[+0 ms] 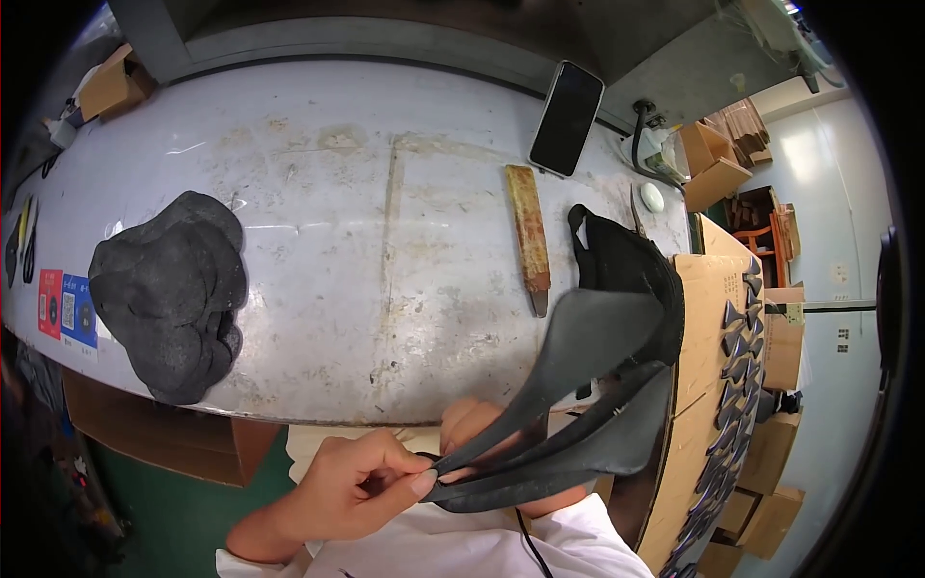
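A black bicycle saddle piece (pixel 588 337), with flared wings narrowing to a nose, is tilted over the table's front edge. At its narrow tip, the thumb and fingers of my left hand (pixel 356 482) pinch the material. My right hand (pixel 469 424) is wrapped round the same piece near the nose, with most of the palm and some fingers hidden behind it. Beyond the wings lies a black fabric-like item (pixel 626 255) with a loop. A worn flat bar (pixel 527 226), yellowish with a dark narrow end, rests on the table to the left of it.
Dark grey moulded pads (pixel 173 294) are piled on the left of the white table (pixel 308 212). A phone (pixel 567 120) leans at the back, near a white oval object (pixel 652 197). Cardboard (pixel 699 347) on the right bears several dark pointed pieces (pixel 737 366). A cardboard box (pixel 159 433) sits below the front edge.
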Demonstrator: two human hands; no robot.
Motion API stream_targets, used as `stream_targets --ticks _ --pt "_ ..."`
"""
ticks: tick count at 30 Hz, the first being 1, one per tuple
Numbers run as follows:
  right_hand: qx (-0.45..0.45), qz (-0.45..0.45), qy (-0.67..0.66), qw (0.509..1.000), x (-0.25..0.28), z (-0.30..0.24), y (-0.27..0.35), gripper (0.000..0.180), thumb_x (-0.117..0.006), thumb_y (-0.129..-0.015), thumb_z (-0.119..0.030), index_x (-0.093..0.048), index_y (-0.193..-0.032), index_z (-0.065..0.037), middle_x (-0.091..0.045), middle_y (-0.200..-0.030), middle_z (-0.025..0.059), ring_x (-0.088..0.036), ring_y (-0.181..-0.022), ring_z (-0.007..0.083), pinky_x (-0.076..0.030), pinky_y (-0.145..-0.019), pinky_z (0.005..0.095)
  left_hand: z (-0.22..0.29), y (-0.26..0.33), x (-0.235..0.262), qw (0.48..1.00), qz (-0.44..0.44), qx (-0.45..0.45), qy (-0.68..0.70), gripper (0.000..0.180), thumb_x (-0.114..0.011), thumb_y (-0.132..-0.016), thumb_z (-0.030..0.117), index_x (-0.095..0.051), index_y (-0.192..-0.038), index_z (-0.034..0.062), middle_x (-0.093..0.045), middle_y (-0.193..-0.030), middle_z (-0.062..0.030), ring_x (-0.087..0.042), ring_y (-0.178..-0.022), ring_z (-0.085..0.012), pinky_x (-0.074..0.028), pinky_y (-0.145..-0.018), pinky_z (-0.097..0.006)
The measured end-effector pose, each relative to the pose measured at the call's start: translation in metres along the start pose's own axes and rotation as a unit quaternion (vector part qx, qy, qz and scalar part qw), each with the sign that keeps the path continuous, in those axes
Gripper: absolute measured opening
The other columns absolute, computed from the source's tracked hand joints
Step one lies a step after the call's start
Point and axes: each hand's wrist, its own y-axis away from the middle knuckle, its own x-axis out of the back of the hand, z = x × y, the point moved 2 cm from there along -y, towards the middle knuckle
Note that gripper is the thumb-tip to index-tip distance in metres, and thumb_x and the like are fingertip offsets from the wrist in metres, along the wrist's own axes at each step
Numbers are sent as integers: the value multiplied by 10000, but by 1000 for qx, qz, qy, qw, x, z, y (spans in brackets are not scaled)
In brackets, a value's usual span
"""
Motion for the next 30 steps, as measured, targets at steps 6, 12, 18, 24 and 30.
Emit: stream_targets --ticks 6,12,18,24,30 --pt "36 134 172 975 -13 -28 -3 263 -805 -738 -24 -639 -942 -36 -648 -836 100 -634 -734 239 -451 -580 349 12 -1 0 984 -30 128 121 347 -576 -958 48 -562 -1302 10 -604 -688 -4 -525 -541 -44 -423 -491 -205" --pt "-263 155 -132 943 -2 -33 6 122 -801 -775 -85 -704 -838 -45 -667 -810 125 -646 -828 266 -506 -736 396 9 1 -3 967 -45 159 192 455 -518 -967 2 -457 -1418 19 -620 -718 -39 -594 -611 -77 -496 -583 -210" --pt "-302 179 -84 932 2 -34 3 97 -782 -801 -103 -708 -839 -55 -670 -830 131 -647 -848 275 -511 -756 402 10 6 4 943 -20 221 246 437 -501 -967 -21 -464 -1403 -7 -639 -784 -64 -579 -609 -80 -495 -574 -217" --pt "-343 202 -31 917 9 -39 2 79 -764 -827 -122 -711 -840 -64 -674 -850 137 -648 -868 284 -515 -776 408 7 9 2 944 -30 230 236 435 -516 -967 -7 -464 -1399 -14 -643 -792 -59 -573 -603 -80 -492 -571 -217" --pt "-352 181 -102 913 3 -32 7 70 -693 -896 -150 -647 -927 -106 -664 -983 188 -646 -942 325 -527 -827 446 11 9 0 946 -16 205 250 409 -518 -966 -5 -496 -1374 -18 -638 -760 -60 -584 -597 -82 -485 -562 -211"
